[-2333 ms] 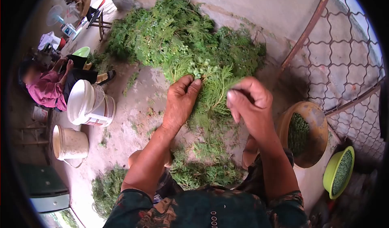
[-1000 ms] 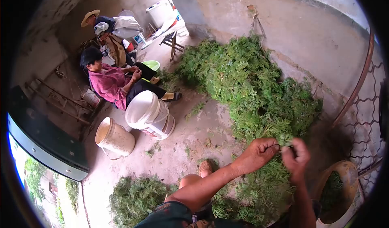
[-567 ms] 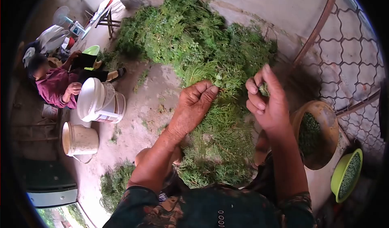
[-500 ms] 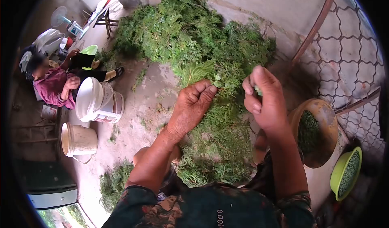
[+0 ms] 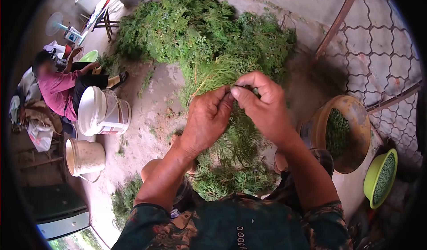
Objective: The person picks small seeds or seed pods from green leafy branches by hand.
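My left hand pinches a leafy green sprig, whose fronds spread out above the fingers. Against its fingertips, my right hand is closed, thumb and forefinger meeting at the sprig; a bit of green shows between its curled fingers. Behind both hands lies a big heap of green branches by the wall. More cut branches lie below the hands, between the legs.
At right, a round tan container holds green berries, beside a lime-green basin with more. White bucket and beige bucket stand left. Another person sits behind them. Wire mesh is upper right.
My right hand has moved left and in to meet my left hand at the sprig. The seated person has shifted posture, and the whole view has moved slightly.
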Motion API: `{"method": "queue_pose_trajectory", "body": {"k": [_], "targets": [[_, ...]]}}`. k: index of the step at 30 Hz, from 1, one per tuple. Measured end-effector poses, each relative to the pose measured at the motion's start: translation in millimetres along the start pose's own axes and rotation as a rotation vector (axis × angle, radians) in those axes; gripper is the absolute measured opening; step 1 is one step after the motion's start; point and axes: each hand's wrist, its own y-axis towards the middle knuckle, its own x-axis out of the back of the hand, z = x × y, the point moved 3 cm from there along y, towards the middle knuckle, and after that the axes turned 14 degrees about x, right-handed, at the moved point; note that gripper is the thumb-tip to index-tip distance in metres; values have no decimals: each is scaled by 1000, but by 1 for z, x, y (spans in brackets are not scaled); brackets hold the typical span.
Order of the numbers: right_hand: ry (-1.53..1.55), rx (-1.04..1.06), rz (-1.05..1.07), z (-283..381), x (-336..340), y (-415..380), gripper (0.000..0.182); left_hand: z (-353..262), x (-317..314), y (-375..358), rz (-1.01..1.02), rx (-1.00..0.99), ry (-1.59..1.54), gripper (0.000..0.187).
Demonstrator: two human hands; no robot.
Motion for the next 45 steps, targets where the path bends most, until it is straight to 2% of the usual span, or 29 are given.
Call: {"method": "queue_pose_trajectory", "body": {"k": [1,3,5,6,7,10,11,14,15,17,19,21,26,29,31,32,33,35,38,40,45], "targets": [[-4,-1,-3,6,3,2,18,-6,2,-1,5,-2,-1,13],[656,-407,-146,18,11,3,10,-17,10,-5,-2,54,-125,14],[872,-363,-375,21,42,13,10,-11,14,-6,-14,126,-162,14],[982,-285,-238,15,60,21,14,-8,16,-5,21,184,-241,12],[983,-285,-240,15,58,20,14,-5,18,-4,57,239,-316,11],[912,-488,-380,8,43,9,21,-3,19,-3,138,184,-364,10],[833,-547,-339,5,39,5,29,-4,18,-4,172,144,-372,11],[427,-631,-174,11,26,2,37,-10,18,-7,192,171,-416,11],[426,-633,-176,10,22,1,37,-11,18,-8,198,175,-423,11],[497,-693,-118,9,14,-2,38,-11,17,-9,194,150,-431,11],[539,-738,-103,13,11,-4,36,-9,17,-9,279,177,-467,10],[543,-730,-1,14,8,-4,34,-7,18,-8,319,185,-474,9],[531,-647,33,15,8,-3,34,-8,17,-6,366,209,-417,9],[578,-622,-45,11,5,-6,32,-8,15,-8,328,232,-519,9],[723,-653,-225,1,12,-7,25,-9,15,-7,326,286,-499,7],[983,-628,-427,-12,20,-7,20,-10,17,-7,328,287,-500,7],[981,-629,-429,-17,29,-6,20,-10,20,-8,305,335,-554,6],[1007,-494,-563,-14,45,3,17,-11,21,-8,282,382,-609,6],[1047,-559,-492,-12,37,-2,16,-8,23,-9,160,485,-623,8],[1088,-662,-387,-13,28,-7,17,-12,22,-10,126,482,-630,8],[1074,-713,-334,-2,18,-3,21,-2,18,-5,88,441,-609,7]]}}
